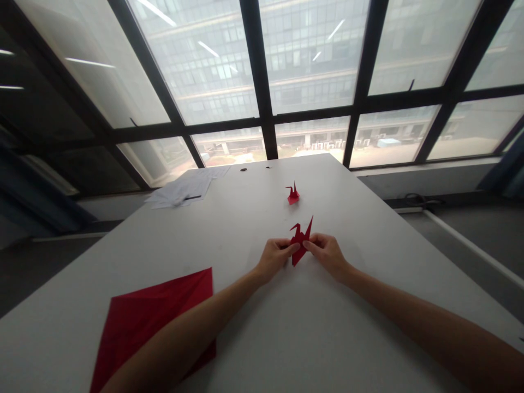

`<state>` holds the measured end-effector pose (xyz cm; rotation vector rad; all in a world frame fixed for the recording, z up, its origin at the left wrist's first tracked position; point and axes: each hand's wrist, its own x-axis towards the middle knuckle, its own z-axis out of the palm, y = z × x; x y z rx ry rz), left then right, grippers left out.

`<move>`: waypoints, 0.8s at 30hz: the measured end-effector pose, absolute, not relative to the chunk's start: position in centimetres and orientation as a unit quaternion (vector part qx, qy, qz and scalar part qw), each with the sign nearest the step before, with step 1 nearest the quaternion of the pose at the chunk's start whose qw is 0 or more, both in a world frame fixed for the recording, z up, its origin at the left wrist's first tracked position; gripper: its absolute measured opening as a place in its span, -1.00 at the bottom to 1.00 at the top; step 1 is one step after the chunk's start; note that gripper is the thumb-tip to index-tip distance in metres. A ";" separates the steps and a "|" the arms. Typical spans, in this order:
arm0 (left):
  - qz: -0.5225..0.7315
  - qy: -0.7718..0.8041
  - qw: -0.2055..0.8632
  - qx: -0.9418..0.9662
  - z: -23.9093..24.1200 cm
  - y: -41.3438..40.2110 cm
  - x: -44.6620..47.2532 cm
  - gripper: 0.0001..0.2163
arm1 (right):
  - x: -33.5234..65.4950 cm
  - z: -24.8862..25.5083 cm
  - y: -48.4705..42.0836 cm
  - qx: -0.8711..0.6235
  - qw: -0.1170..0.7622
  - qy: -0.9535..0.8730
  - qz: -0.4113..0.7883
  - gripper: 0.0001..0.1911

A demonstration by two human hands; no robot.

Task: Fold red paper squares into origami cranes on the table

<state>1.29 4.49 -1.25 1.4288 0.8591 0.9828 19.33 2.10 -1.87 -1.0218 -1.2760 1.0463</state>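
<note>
One white table (233, 224) bears one red crane (293, 198); two hands (273, 258) (328, 254) pinch a second crane (298, 237).

White worktop (241, 218), two small holes (244, 170) near its far edge | loose papers (180, 185) lie at its far left | dark-framed windows (311, 65) behind | blue curtains (505, 169) at both sides

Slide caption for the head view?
Left hand and right hand hold a red paper crane; a second crane stands beyond.
</note>
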 end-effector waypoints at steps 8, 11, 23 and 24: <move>0.401 0.371 0.564 0.619 -0.7 4.5 1.1 -0.63 | 19.3 -1.7 2.2 -0.451 0.560 -0.543 0.434 -0.63; 0.374 0.375 0.558 0.638 -0.3 4.5 1.2 -0.65 | 19.4 -1.7 2.2 -0.452 0.573 -0.529 0.433 -0.64; 0.400 0.374 0.546 0.634 -0.4 4.6 1.1 -0.63 | 19.1 -1.4 1.9 -0.440 0.567 -0.527 0.455 -0.67; 0.405 0.379 0.543 0.630 -0.4 4.6 1.1 -0.62 | 19.1 -1.4 1.9 -0.441 0.563 -0.529 0.457 -0.67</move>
